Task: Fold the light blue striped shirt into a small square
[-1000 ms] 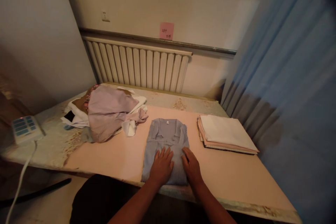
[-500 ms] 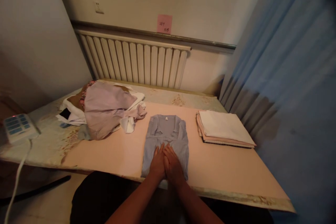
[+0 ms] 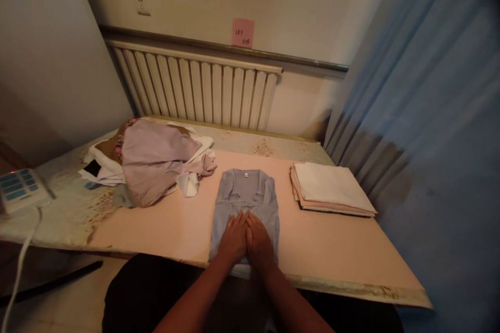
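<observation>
A grey-blue knit top [image 3: 245, 193] lies folded lengthwise on the pink mat, collar away from me. My left hand [image 3: 233, 240] and my right hand [image 3: 258, 241] rest flat side by side on its lower half, thumbs touching, near the table's front edge. Both hands press on the fabric with fingers extended and hold nothing.
A heap of loose clothes [image 3: 148, 164] lies at the left of the table [image 3: 70, 208]. A neat stack of folded cloths [image 3: 330, 188] sits to the right of the top. A power strip [image 3: 19, 189] with a white cable is at far left. A radiator [image 3: 195, 88] and blue curtain [image 3: 429, 114] stand behind.
My hands, apart on the top one second ago, have come together at its middle and stayed there. The view has shifted slightly.
</observation>
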`<state>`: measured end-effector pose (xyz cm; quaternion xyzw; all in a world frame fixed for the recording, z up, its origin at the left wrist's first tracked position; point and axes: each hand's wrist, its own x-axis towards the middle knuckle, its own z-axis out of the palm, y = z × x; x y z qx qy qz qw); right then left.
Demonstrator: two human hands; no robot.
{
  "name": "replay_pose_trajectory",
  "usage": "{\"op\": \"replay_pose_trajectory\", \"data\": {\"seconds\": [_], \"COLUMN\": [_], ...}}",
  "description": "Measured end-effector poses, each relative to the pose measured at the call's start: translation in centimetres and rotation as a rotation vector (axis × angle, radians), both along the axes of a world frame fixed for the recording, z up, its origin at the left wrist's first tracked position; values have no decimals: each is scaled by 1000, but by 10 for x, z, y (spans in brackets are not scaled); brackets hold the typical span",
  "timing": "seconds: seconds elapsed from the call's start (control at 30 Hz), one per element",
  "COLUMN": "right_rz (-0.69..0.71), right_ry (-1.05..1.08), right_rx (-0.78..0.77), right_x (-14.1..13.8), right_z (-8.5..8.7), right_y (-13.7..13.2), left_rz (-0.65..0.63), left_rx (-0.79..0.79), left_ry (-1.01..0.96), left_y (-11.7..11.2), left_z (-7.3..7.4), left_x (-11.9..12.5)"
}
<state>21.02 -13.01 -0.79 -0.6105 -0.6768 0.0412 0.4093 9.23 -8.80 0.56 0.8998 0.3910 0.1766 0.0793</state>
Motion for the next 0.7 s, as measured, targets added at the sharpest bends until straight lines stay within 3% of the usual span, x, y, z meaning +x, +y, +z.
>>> {"op": "replay_pose_trajectory", "data": {"seconds": [0.2, 0.4, 0.7], "right_rz": [-27, -47, -89], "right_ry": [-84, -238, -349], "right_rx": [9, 20, -43], "right_x": [3, 12, 20], "right_z": [-6, -17, -9], "right_y": [2, 2, -4], "left_rz": [10, 54, 73], "left_rx": [-33, 40, 118], "left_ry": [-12, 46, 57], "left_y": [0, 2, 9], "left_z": [6, -1, -9], "left_x": [-3, -7, -10]}}
